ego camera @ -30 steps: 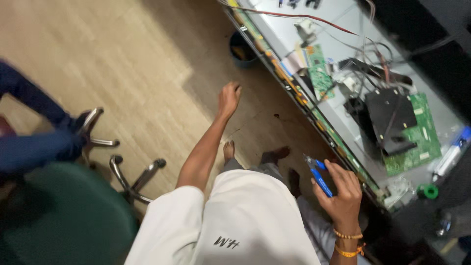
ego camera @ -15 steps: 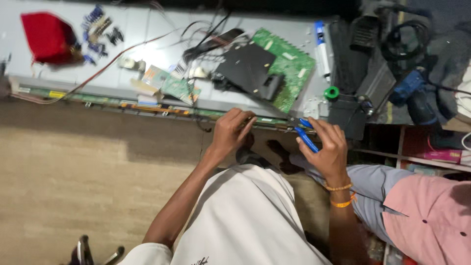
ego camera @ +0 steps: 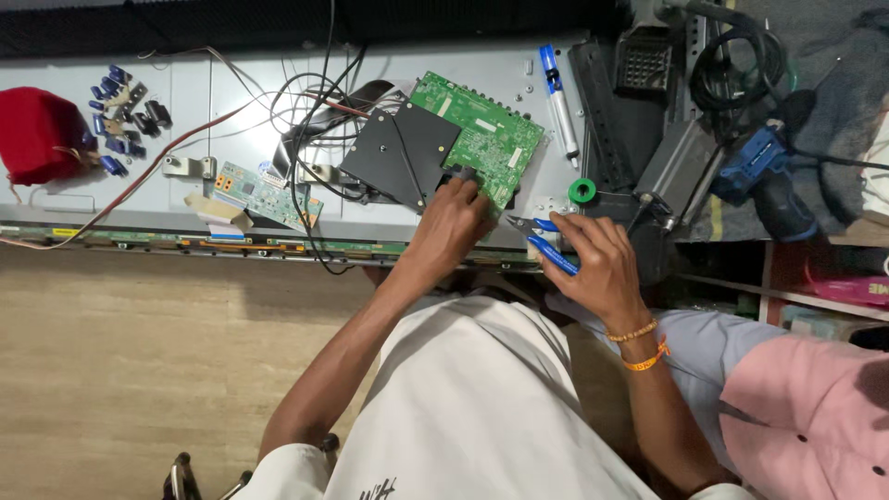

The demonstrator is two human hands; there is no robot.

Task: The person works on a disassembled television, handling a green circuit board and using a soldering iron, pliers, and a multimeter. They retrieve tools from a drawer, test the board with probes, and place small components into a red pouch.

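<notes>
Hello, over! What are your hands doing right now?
Left hand touching black plate by green circuit board. Right hand gripping blue-handled cutters. Loose wires lying beside board.

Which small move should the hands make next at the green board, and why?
Probably bring the blue-handled cutters in the right hand up to the black part beside the left hand, on the green circuit board: their tip already points there, still apart from it.
</notes>
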